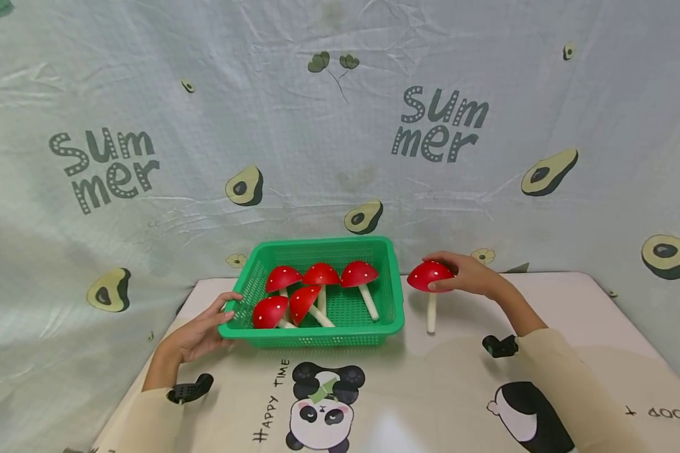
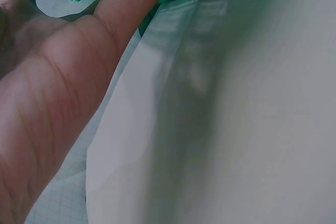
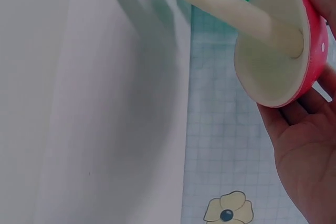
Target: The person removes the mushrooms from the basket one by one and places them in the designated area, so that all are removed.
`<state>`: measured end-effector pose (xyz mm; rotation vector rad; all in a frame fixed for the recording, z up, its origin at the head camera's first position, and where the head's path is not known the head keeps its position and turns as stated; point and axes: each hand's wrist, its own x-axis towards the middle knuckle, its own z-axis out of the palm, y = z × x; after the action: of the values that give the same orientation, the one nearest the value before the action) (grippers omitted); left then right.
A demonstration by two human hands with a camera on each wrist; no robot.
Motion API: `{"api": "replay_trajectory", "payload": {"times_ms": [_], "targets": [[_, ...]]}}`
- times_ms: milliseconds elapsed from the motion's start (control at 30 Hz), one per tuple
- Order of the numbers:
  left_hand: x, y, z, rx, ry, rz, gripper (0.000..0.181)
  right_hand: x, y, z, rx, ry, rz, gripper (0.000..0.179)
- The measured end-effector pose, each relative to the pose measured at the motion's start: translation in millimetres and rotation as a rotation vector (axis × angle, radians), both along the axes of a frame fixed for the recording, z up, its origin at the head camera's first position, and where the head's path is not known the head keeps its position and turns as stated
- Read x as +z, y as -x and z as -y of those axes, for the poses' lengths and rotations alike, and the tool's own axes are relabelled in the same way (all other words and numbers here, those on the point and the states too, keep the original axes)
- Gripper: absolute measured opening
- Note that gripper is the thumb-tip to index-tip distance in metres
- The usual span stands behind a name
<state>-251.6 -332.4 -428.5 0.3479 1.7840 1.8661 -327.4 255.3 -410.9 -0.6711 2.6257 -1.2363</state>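
A green plastic basket (image 1: pixel 317 340) stands on the table, with several red-capped toy mushrooms (image 1: pixel 359 274) lying in it, their caps dotted white and their stems pale. At the basket's left end my left hand (image 1: pixel 199 330) grips the rim, fingers at the edge and thumb on the near side. To the right of the basket, my right hand (image 1: pixel 469 274) holds another toy mushroom (image 1: pixel 430 274) by its cap, stem hanging down. In the right wrist view the cap's hollow white underside and the stem (image 3: pixel 231 11) show. Whether the stem's tip touches the table cannot be told.
The pale table (image 1: pixel 430 390) carries a printed panda (image 1: pixel 321 415) and lettering. A hanging cloth (image 1: pixel 317 138) with avocado prints rises right behind the table's back edge, close to the basket. Black wrist devices (image 1: pixel 189 389) are worn at both sleeves.
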Motion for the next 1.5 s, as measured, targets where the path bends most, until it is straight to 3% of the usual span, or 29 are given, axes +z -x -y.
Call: {"api": "replay_trajectory", "payload": {"times_ms": [267, 667, 933, 1167, 1500], "targets": [[-1.0, 1.5, 1.1, -0.013, -0.029, 0.001, 0.033, -7.0, 8.7, 3.2, -0.004, -0.004, -0.019, 0.063], [-1.8, 2.5, 2.9, -0.028, -0.056, 0.003, 0.034, -33.0, 21.3, 0.8, -0.039, 0.022, -0.023, 0.061], [-1.4, 2.6, 0.9, -0.01, -0.028, -0.002, 0.033, -31.1, 28.4, -2.0, -0.033, -0.04, -0.025, 0.062], [-1.1, 1.6, -1.0, -0.01, -0.043, 0.005, 0.033, -24.8, 35.4, -5.8, 0.021, -0.071, -0.008, 0.065], [-0.9, -0.3, -1.3, 0.002, -0.046, 0.008, 0.033, -38.1, 42.7, -9.4, 0.035, -0.081, 0.032, 0.065]]}}
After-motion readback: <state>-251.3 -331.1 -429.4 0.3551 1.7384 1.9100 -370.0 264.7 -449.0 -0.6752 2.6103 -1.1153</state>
